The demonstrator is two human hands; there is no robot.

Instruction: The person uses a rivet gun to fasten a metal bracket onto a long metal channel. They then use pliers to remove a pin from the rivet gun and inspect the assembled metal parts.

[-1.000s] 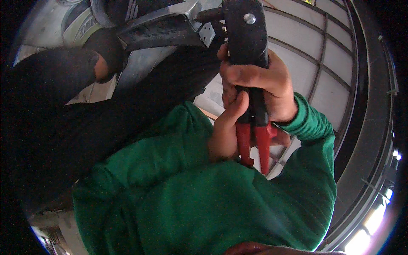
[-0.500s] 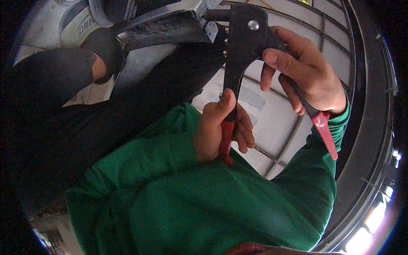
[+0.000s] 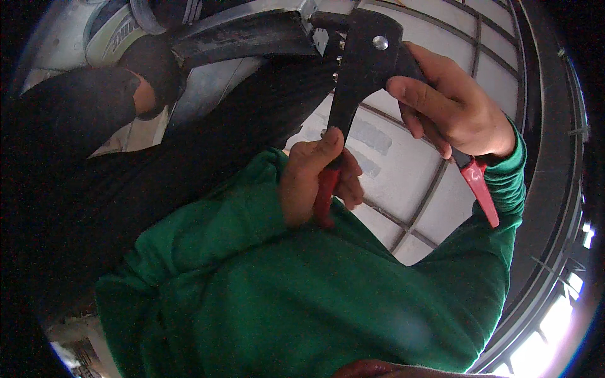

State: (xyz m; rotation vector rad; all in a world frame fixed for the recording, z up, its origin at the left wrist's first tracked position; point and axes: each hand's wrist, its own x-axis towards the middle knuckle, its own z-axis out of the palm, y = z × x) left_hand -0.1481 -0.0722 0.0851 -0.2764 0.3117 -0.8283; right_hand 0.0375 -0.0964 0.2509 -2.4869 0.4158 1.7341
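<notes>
Step in hand, apparently: positioning the riveter, nose at the metal bar's right end, contact unclear. Left hand grasps the left handle; right hand, the right handle, spread apart. Closing calls for even inward pressure.

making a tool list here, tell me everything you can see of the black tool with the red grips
The black tool looks like metal, with a broad head, a round silver pin and small shiny studs along its left edge. Its two handles, ending in glossy red grips, are spread wide below the head. The left hand holds one, the right hand the other. Its nose points left at a dark bar; contact there is unclear.
</notes>
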